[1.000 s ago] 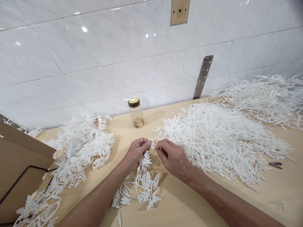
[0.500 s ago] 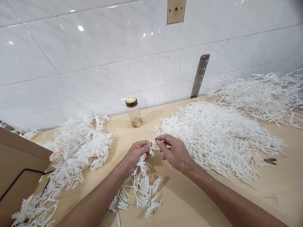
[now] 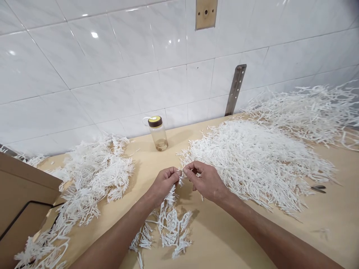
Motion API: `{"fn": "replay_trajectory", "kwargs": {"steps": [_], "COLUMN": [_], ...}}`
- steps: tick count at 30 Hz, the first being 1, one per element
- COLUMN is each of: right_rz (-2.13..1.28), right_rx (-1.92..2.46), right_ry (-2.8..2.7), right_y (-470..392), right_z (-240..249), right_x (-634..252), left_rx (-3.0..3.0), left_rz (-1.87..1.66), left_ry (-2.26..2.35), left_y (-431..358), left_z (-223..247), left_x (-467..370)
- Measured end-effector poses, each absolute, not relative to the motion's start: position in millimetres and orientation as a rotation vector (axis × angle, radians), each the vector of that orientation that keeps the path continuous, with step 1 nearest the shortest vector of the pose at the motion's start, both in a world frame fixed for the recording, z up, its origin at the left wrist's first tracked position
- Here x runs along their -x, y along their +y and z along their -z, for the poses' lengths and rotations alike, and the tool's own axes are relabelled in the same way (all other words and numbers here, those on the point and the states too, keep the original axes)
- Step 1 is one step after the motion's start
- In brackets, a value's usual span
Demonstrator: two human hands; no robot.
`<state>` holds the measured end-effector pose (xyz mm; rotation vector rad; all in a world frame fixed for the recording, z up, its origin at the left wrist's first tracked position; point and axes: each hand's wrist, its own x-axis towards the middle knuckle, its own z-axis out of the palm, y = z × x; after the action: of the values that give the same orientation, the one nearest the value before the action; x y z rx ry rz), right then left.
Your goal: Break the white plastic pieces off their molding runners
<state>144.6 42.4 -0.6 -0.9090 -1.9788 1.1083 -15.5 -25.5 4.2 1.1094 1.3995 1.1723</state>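
Near the middle of the table, my left hand pinches a white branched strand, which hangs down and spreads over the tabletop below. My right hand is closed, thumb and forefinger pressed together at the strand's upper end, close to the left fingertips. Whatever small piece lies between the right fingertips is mostly hidden. A large heap of short white sprigs lies just right of my right hand. To the left of my hands sits another pile of white branched pieces.
A clear bottle with a dark and yellow lid stands behind my hands. Looser white strands lie at the back right, near a metal bracket. A small dark tool rests at right; a cardboard box stands at left.
My right thumb and forefinger have closed together at the strand's upper end, nearer my left fingertips. The view has shifted slightly.
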Motion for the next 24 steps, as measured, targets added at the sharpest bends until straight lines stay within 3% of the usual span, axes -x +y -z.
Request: {"fn": "replay_trajectory", "kwargs": {"steps": [7,15,24], "right_rz": [-1.346,-1.207,-1.381], "right_rx": [0.994,0.878,0.850], "right_ry": [-1.961,-2.204,-2.242], "right_y": [44,56,56], "right_z": [-3,-1,1], "right_x": [-145,-156,-160], "left_rx": [-1.232,-1.387,-1.669], "left_rz": [-1.067,-1.048,-0.987], "left_ry": [1.464,1.499,1.493], "left_y": [-29,-30,-29], "left_z": [-12,-7,1], "left_x": [12,15,20]}}
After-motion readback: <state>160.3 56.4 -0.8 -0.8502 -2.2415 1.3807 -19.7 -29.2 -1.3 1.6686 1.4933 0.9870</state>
